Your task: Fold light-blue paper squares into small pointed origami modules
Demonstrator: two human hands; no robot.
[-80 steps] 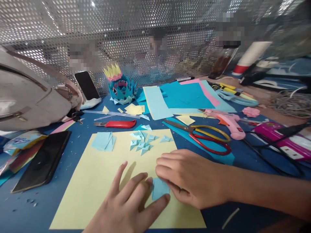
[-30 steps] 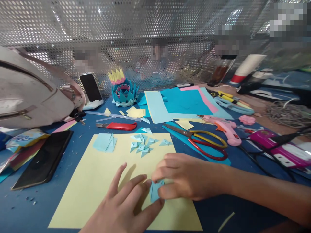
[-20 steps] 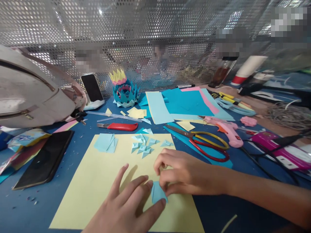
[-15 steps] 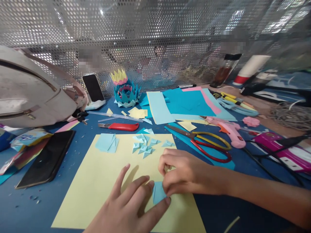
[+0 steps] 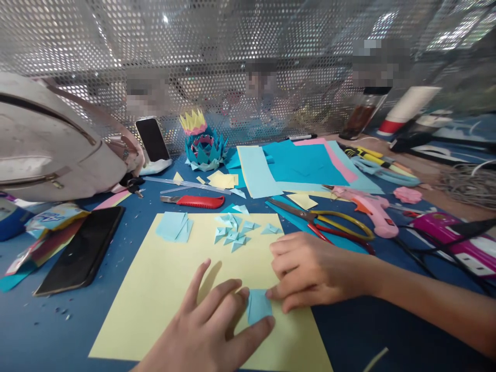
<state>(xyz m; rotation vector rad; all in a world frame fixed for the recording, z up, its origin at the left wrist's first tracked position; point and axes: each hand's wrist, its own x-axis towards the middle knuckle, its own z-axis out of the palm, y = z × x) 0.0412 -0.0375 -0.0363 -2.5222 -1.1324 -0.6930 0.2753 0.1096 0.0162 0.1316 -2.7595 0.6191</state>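
A small light-blue paper square [image 5: 259,306] with a crease along its left side lies on a large yellow sheet [image 5: 163,294]. My left hand [image 5: 209,325] pins it with the thumb at its lower right and fingertips at its upper left; the little finger sticks out. Curled inward, my right hand [image 5: 310,274] touches the square's upper right corner with a fingertip; part of its grip is hidden. Beyond my hands are several small folded blue paper triangles [image 5: 233,237] and a stack of light-blue squares [image 5: 175,227].
Behind the sheet lie a red utility knife [image 5: 194,201], scissors [image 5: 321,217] and a pink glue gun [image 5: 372,209]. A layered paper flower [image 5: 205,150] and coloured sheets [image 5: 306,163] are farther back. At left are a black phone [image 5: 83,248] and a pale backpack [image 5: 50,150].
My right hand has shifted slightly right, uncovering more of the light-blue square's right side. My left hand keeps its place on the paper. The view has shifted slightly.
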